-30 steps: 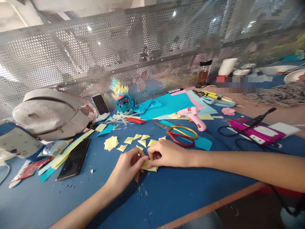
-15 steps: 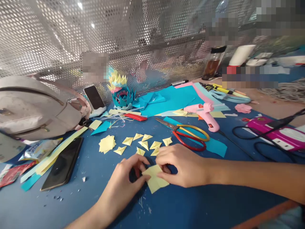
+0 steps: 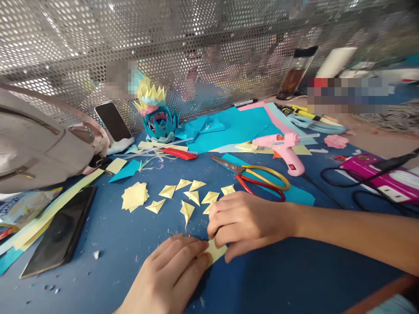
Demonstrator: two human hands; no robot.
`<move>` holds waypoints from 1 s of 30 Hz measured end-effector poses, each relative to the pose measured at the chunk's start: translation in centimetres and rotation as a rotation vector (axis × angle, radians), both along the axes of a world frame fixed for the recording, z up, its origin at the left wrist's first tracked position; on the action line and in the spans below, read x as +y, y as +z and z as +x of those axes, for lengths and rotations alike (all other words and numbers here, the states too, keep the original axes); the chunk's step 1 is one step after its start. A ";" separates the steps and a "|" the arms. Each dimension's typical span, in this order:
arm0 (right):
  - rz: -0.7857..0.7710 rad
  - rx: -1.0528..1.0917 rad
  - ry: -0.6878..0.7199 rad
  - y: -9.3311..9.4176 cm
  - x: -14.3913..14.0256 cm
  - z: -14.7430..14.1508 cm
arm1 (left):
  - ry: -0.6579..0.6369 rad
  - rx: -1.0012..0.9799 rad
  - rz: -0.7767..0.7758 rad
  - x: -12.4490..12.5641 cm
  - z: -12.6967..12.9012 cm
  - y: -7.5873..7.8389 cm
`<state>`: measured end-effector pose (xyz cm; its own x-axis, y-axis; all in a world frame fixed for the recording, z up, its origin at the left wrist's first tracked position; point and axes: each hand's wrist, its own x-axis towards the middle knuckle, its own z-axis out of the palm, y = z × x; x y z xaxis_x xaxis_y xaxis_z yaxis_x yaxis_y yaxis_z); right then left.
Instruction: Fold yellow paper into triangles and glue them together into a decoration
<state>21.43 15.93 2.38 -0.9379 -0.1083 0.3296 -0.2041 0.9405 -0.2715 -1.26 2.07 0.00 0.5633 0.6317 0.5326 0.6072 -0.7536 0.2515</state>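
Observation:
A small pale-yellow piece of paper (image 3: pixel 217 251) lies on the blue tabletop between my hands, partly covered by them. My left hand (image 3: pixel 175 270) has its fingers together, their tips on the paper's left edge. From the right, my right hand (image 3: pixel 244 222) curls its fingers over the far edge and right side. Just beyond are several folded yellow paper pieces (image 3: pixel 187 210), one half hidden behind my right hand. To their left sits a stack of yellow paper squares (image 3: pixel 135 196).
Scissors (image 3: pixel 244 170), a pink glue gun (image 3: pixel 283 146) and a red cutter (image 3: pixel 180 153) lie farther back. A layered paper model (image 3: pixel 159 122) stands by the perforated metal screen. Phones (image 3: pixel 60 229) and a bag (image 3: pixel 39 139) are left; a magenta power strip (image 3: pixel 376 174) is right.
The paper lay flat and mostly visible between my fingertips; now it shows smaller, apparently folded over, with both hands pressing on it. My left hand has flattened. The view has shifted slightly.

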 end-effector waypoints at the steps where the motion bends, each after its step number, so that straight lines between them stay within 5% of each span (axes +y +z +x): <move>1: 0.006 0.005 0.001 0.0 0.0 0.0 | 0.007 0.014 0.045 -0.1 0.0 -0.3; 7: 0.007 0.024 -0.003 -0.1 -0.2 0.0 | 0.050 0.025 0.156 -0.4 0.3 -1.5; 18: 0.022 0.112 0.018 -0.5 0.1 0.0 | 0.091 0.097 0.053 -1.1 0.3 -0.6; 24: 0.021 0.111 0.003 -0.7 -0.1 0.0 | 0.140 0.016 0.252 -0.4 0.7 -1.6; 30: 0.048 0.191 -0.038 -0.7 -0.7 -0.2 | 0.085 0.256 0.227 -0.5 -0.4 0.2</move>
